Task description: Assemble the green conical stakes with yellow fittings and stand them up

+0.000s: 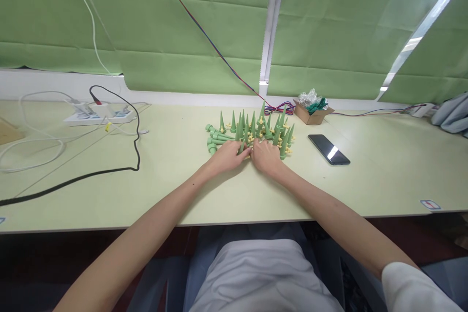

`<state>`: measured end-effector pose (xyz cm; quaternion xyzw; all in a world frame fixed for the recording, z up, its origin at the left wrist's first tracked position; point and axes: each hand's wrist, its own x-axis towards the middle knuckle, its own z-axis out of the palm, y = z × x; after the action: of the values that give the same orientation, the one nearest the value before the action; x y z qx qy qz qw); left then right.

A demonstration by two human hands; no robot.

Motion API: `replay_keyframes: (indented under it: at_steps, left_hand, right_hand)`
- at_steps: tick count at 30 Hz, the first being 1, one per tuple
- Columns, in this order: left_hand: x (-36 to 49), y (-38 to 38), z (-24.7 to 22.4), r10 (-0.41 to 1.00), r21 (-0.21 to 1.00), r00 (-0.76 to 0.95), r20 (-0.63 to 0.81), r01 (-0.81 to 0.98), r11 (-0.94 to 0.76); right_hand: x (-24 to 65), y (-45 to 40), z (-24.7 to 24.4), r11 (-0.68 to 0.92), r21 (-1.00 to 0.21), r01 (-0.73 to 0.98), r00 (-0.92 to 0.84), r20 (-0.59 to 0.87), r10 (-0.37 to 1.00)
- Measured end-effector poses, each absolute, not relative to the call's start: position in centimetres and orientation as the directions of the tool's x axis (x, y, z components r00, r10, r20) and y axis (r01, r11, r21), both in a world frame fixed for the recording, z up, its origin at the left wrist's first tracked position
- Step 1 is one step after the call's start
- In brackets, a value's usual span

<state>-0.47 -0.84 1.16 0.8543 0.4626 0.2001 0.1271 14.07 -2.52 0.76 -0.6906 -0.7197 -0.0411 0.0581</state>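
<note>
A cluster of green plastic cone-shaped spikes (284,145), many standing upright with small yellow valve pieces (288,151), covers the middle of the table. At its left side several more green spikes (221,137) lie flat. My left hand (231,155) is closed at the cluster's near edge, with a green spike (241,147) showing between thumb and fingers. Close beside it, my right hand (266,157) has its fingers curled in a pinch. What the right fingertips hold is hidden. The two hands nearly touch at the fingertips.
A black phone (328,149) lies to the right. Behind it stands a small cardboard box (310,116) with crumpled plastic and green material. A coiled red-blue wire (280,108) rests at the back. On the left are a power strip (100,116) and a black cable (137,156).
</note>
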Motion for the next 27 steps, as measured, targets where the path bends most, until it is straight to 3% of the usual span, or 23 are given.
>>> replay_keyframes:
  at_steps: [6,11,18,27]
  left_hand:
    - [-0.5,-0.8,1.1,0.838,0.39,0.496,0.228,0.742,-0.546]
    - [-0.5,-0.8,1.0,0.837,0.411,0.494,0.234,0.73,-0.546]
    - [-0.6,-0.7,0.8,0.847,0.428,0.48,0.228,0.732,-0.53]
    - [-0.6,-0.6,0.7,0.835,0.413,0.493,0.242,0.726,-0.549]
  right_hand:
    - [14.5,-3.1,1.2,0.087,-0.044,0.995,-0.081,0.134,0.988]
    - [14.6,-2.8,1.4,-0.001,0.056,0.998,-0.006,0.136,0.991]
    - [14.4,-1.2,1.8,-0.001,0.142,0.99,0.001,-0.002,1.0]
    - [14.5,0.0,1.6,0.008,0.17,0.985,0.003,-0.066,0.998]
